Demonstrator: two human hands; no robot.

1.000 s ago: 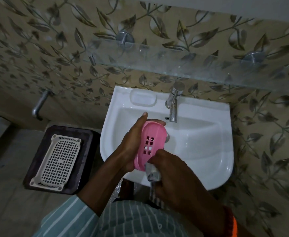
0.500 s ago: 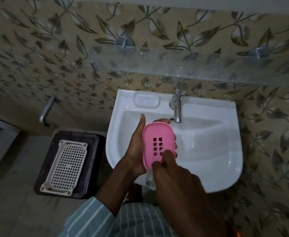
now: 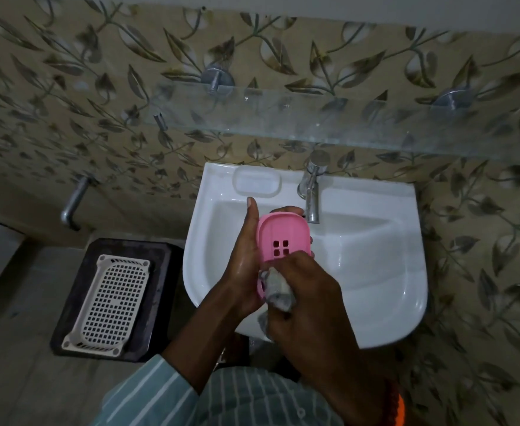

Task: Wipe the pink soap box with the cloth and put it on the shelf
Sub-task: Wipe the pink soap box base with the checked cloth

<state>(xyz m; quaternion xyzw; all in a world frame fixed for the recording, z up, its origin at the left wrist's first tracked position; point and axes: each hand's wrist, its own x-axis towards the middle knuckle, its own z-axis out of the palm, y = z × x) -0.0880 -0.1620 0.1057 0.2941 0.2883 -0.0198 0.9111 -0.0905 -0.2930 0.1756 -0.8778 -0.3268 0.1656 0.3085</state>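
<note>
My left hand (image 3: 242,262) grips the pink soap box (image 3: 283,238) over the white sink (image 3: 375,272), thumb along its left edge and fingertips showing behind its top and right side. The box faces me with its square drain holes visible. My right hand (image 3: 311,305) holds a bunched grey cloth (image 3: 278,290) and presses it against the lower part of the box, covering that end. The glass shelf (image 3: 329,118) runs along the wall above the sink on two metal brackets.
A chrome tap (image 3: 312,192) stands at the back of the sink, just right of the box. A moulded soap recess (image 3: 257,182) lies left of it. On the floor at left, a white perforated basket (image 3: 111,299) sits on a dark stool. A metal pipe (image 3: 74,201) juts from the wall.
The box has turned from tilted to more upright and face-on to me. My right hand with the cloth has slid up over its lower end. The camera view shifted slightly.
</note>
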